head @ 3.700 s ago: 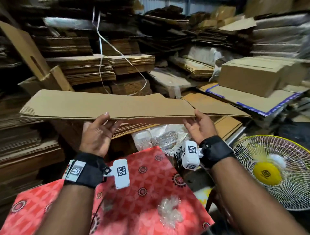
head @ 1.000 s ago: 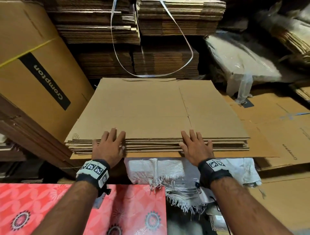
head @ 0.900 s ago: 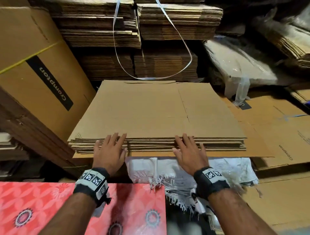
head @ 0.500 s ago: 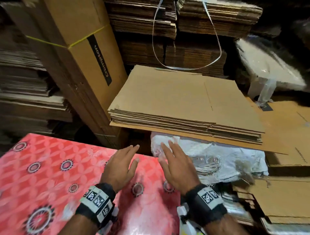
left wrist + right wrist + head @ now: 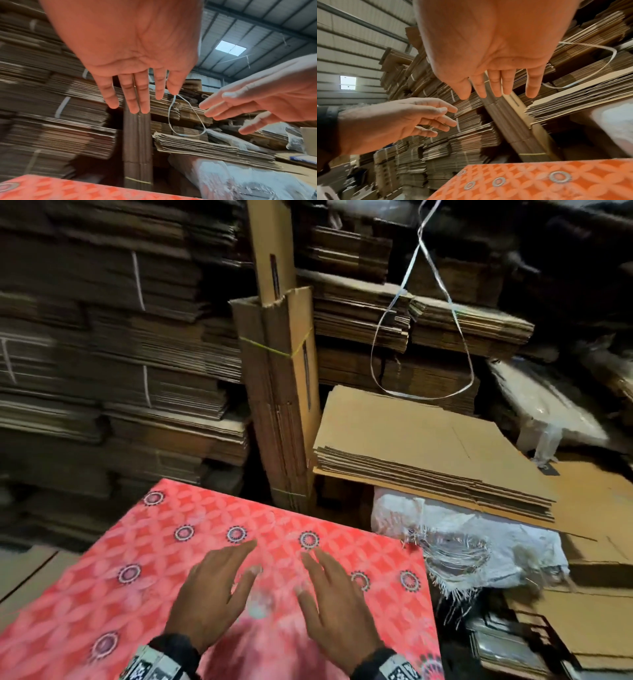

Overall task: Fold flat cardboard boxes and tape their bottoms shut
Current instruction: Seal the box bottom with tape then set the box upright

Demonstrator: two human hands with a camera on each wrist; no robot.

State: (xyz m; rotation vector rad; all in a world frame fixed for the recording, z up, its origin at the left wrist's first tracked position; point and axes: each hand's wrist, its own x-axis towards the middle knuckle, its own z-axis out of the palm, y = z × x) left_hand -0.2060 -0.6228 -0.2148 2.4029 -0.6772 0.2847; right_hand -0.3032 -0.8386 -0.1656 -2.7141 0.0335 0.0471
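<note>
Stack (image 5: 428,446): flat boxes, on white sack (image 5: 479,546), beyond and right of the fingertips, untouched.
Table (image 5: 137,577): red patterned, beneath both hands.
Left hand (image 5: 212,594): fingers straight, spread, empty.
Right hand (image 5: 337,601): same.
Change: both hands pulled back off the stack edge.

We note a table (image 5: 144,570) covered in a red patterned cloth (image 5: 376,556); a blurred clear scrap (image 5: 258,607) lies on it. Beside it, a stack of flat cardboard boxes (image 5: 421,446) rests on a white sack (image 5: 479,539).
</note>
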